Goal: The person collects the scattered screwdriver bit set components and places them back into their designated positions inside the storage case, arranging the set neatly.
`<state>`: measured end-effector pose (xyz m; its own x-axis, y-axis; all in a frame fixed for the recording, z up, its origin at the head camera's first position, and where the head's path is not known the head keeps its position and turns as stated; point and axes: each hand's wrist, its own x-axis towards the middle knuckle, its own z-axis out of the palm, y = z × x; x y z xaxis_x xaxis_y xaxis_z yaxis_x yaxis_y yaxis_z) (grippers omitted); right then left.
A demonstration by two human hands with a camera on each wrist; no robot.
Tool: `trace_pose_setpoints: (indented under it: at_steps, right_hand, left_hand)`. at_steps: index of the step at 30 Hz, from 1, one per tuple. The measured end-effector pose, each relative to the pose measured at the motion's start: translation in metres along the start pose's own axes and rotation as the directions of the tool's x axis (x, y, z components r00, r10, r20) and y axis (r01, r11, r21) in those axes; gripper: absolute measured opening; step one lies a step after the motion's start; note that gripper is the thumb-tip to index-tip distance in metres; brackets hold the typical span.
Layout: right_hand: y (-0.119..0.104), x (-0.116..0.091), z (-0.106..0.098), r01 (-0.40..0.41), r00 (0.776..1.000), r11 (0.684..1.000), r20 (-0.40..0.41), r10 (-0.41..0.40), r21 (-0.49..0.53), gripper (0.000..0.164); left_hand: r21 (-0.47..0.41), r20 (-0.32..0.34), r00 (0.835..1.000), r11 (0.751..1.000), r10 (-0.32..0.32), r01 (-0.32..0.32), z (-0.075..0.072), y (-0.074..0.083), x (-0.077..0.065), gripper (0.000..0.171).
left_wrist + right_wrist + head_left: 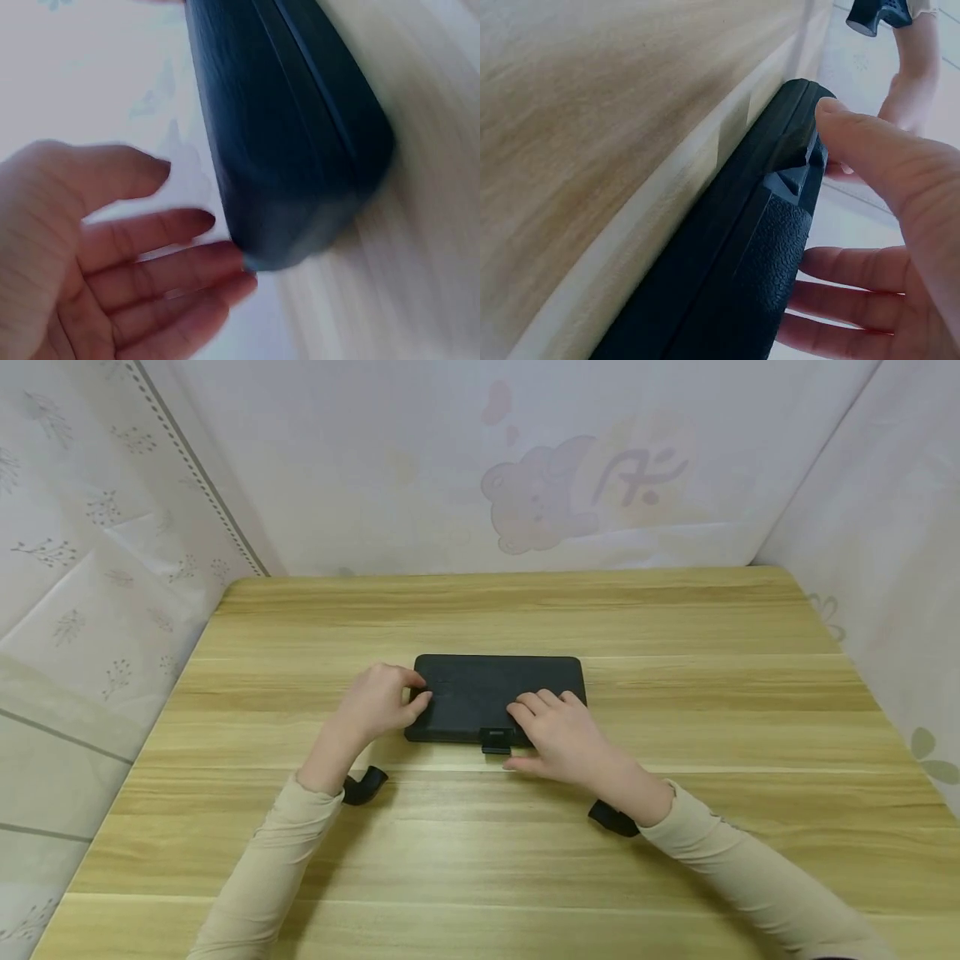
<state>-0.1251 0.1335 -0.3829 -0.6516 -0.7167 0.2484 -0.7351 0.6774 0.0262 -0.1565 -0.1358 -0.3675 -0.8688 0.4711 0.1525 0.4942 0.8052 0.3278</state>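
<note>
A flat black plastic case [495, 681] with rounded corners lies on the wooden table. At the middle of its near side a small latch [496, 742] sticks out toward me, lifted away from the wall in the right wrist view. My left hand [378, 697] is at the case's left end, thumb and fingers apart, fingertips by the lid's edge. Over the front right part is my right hand [558, 735], its fingers lying on the lid and its thumb [855, 135] beside the latch. A seam runs along the case's side [292, 135] in the left wrist view.
The wooden table [450, 860] reaches a patterned white cloth [360, 468] at the back and sides. Black curved pieces [365, 786] show under each wrist, by the cream sleeves [270, 860].
</note>
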Motion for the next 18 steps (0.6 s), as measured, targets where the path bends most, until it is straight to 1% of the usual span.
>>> trace_pose_setpoints:
  at_steps: [3, 5, 7, 10, 13, 15, 18]
  right_hand:
    - [-0.002, 0.001, 0.0, -0.007, 1.0, 1.0, 0.001, 0.007, -0.014, 0.069]
    - [-0.003, 0.002, 0.0, -0.012, 1.0, 1.0, 0.002, 0.012, -0.023, 0.07]
    - [-0.003, 0.003, 0.0, -0.02, 1.0, 0.999, 0.01, 0.02, -0.03, 0.071]
    - [-0.005, 0.003, 0.0, -0.034, 0.999, 0.999, 0.026, 0.035, -0.039, 0.072]
    - [-0.006, 0.002, 0.0, -0.044, 0.998, 0.997, 0.04, 0.046, -0.056, 0.071]
    - [-0.008, 0.002, 0.001, -0.046, 0.998, 0.996, 0.043, 0.05, -0.074, 0.07]
    - [-0.01, 0.001, 0.002, -0.045, 0.998, 0.993, 0.036, 0.049, -0.105, 0.069]
  left_hand:
    - [0.085, -0.02, 0.999, 0.996, 0.031, -0.03, 0.001, 0.013, -0.001, 0.026]
    - [0.11, -0.02, 0.997, 0.992, 0.069, -0.067, 0.002, 0.025, -0.002, 0.032]
    - [0.11, 0.011, 0.994, 0.988, 0.109, -0.11, 0.005, 0.037, -0.002, 0.042]
    - [0.123, 0.099, 0.984, 0.979, 0.15, -0.162, 0.011, 0.054, -0.004, 0.061]
    - [0.176, 0.175, 0.971, 0.965, 0.163, -0.194, 0.02, 0.067, -0.005, 0.075]
    - [0.23, 0.191, 0.968, 0.951, 0.165, -0.207, 0.027, 0.072, -0.005, 0.077]
    - [0.308, 0.179, 0.97, 0.927, 0.163, -0.212, 0.034, 0.077, -0.004, 0.078]
